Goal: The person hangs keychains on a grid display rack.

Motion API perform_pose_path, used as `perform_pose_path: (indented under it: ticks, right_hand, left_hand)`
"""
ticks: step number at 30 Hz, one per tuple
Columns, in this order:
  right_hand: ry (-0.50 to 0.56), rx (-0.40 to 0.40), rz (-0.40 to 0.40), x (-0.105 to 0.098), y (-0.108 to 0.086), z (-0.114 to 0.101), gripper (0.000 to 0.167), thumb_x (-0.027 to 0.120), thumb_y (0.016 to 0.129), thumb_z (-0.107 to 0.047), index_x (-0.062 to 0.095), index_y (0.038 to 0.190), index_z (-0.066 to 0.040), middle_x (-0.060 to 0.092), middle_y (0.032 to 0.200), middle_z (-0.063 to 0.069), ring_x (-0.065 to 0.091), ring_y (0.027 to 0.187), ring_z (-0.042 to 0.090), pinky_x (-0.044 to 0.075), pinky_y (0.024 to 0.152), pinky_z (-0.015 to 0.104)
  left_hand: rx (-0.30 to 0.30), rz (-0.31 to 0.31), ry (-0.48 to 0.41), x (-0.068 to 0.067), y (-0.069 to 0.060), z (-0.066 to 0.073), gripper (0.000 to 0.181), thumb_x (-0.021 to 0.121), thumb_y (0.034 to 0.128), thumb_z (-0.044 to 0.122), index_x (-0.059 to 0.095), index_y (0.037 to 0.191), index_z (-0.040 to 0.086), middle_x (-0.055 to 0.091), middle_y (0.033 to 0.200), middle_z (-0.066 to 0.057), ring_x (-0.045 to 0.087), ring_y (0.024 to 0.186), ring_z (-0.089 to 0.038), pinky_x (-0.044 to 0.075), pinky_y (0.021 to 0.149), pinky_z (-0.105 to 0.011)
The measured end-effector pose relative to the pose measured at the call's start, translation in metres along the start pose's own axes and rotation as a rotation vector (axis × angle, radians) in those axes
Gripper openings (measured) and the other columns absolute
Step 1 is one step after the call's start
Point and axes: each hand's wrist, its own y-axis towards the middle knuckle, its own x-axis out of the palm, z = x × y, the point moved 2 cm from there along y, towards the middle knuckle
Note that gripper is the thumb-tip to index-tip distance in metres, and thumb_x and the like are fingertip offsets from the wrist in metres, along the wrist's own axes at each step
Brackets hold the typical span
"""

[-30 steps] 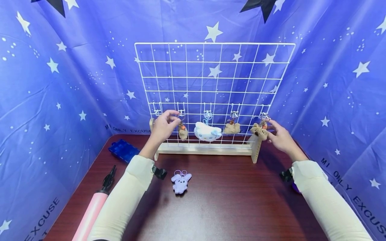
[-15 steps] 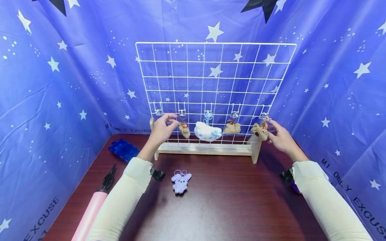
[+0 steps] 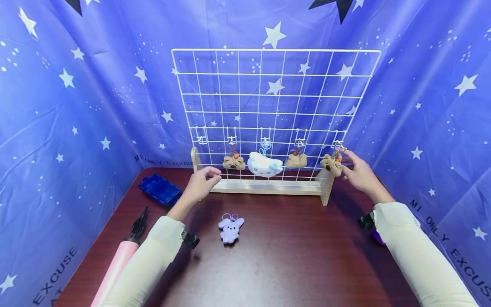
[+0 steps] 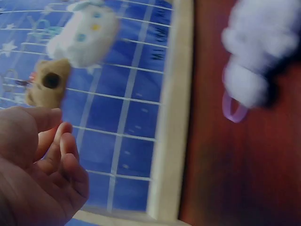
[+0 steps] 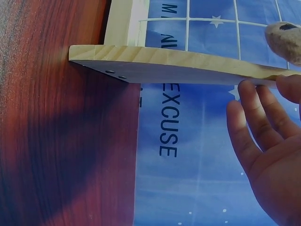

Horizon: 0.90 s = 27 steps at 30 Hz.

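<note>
A white wire grid [image 3: 274, 94] on a wooden stand [image 3: 264, 186] carries a row of hooks. From them hang a brown bear keychain [image 3: 234, 162], a white plush keychain [image 3: 264, 165], another brown plush keychain [image 3: 296, 160] and a bear keychain [image 3: 331, 164] at the right end. My left hand [image 3: 201, 183] hovers below and left of the first bear, fingers loosely bent around nothing. My right hand [image 3: 360, 172] is at the stand's right upright [image 5: 188, 63], its thumb by the upright's edge and fingers fairly straight. A lilac plush keychain [image 3: 231, 229] lies on the table.
The leftmost hook [image 3: 201, 139] bears nothing. A blue plastic case [image 3: 160, 189] and a pink pump [image 3: 116, 266] with a black nozzle lie on the left of the table [image 3: 291, 251]. A purple thing [image 3: 378, 238] is partly hidden by the right sleeve.
My left hand has moved away from the left bear keychain, downward and toward me. That bear has turned and now hangs facing forward. The right hand stays by the stand's right end.
</note>
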Motion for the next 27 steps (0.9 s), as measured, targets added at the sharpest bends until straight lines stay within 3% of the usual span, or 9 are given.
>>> perform_pose_path:
  ticks: [6, 10, 14, 20, 27]
  right_hand:
    - [0.019, -0.004, 0.007, 0.000, 0.002, 0.000, 0.054, 0.049, 0.101, 0.002, 0.036, 0.153, -0.003, 0.055, 0.132, 0.043, 0.057, 0.075, -0.009, 0.056, 0.059, 0.023]
    - [0.017, 0.004, 0.009, 0.000, 0.001, 0.001, 0.054, 0.049, 0.101, 0.003, 0.036, 0.153, -0.003, 0.055, 0.131, 0.043, 0.057, 0.075, -0.009, 0.056, 0.058, 0.023]
    - [0.028, 0.010, 0.008, -0.001, 0.000, 0.001, 0.053, 0.049, 0.101, 0.002, 0.036, 0.152, -0.002, 0.055, 0.131, 0.043, 0.059, 0.075, -0.007, 0.056, 0.058, 0.024]
    - [0.028, -0.003, 0.014, -0.002, 0.001, 0.001, 0.051, 0.049, 0.102, 0.001, 0.037, 0.151, -0.001, 0.055, 0.131, 0.043, 0.057, 0.076, -0.010, 0.056, 0.058, 0.022]
    - [0.011, 0.001, 0.008, -0.001, -0.002, -0.001, 0.052, 0.049, 0.101, 0.002, 0.038, 0.151, -0.002, 0.055, 0.131, 0.043, 0.059, 0.071, -0.006, 0.055, 0.057, 0.023]
  left_hand:
    - [0.068, -0.150, 0.080, 0.013, -0.008, -0.023, 0.018, 0.068, 0.0949, 0.012, 0.073, 0.111, 0.005, 0.075, 0.099, -0.010, 0.067, 0.085, -0.019, 0.054, 0.078, -0.033]
    - [0.107, -0.303, 0.165, 0.021, -0.016, -0.029, 0.020, 0.069, 0.0934, 0.008, 0.074, 0.112, 0.005, 0.075, 0.097, -0.007, 0.069, 0.091, -0.019, 0.055, 0.084, -0.036]
    - [0.152, -0.415, 0.284, 0.028, -0.025, -0.035, 0.022, 0.072, 0.0919, 0.008, 0.075, 0.114, 0.008, 0.077, 0.098, -0.004, 0.071, 0.094, -0.020, 0.056, 0.087, -0.038]
    - [0.237, -0.495, 0.409, 0.040, -0.034, -0.042, 0.030, 0.075, 0.0911, 0.012, 0.074, 0.121, 0.013, 0.075, 0.101, -0.004, 0.069, 0.101, -0.021, 0.054, 0.095, -0.041]
    - [0.266, -0.508, 0.446, 0.048, -0.040, -0.045, 0.032, 0.075, 0.0905, 0.012, 0.075, 0.123, 0.016, 0.070, 0.105, -0.005, 0.062, 0.096, -0.018, 0.053, 0.087, -0.036]
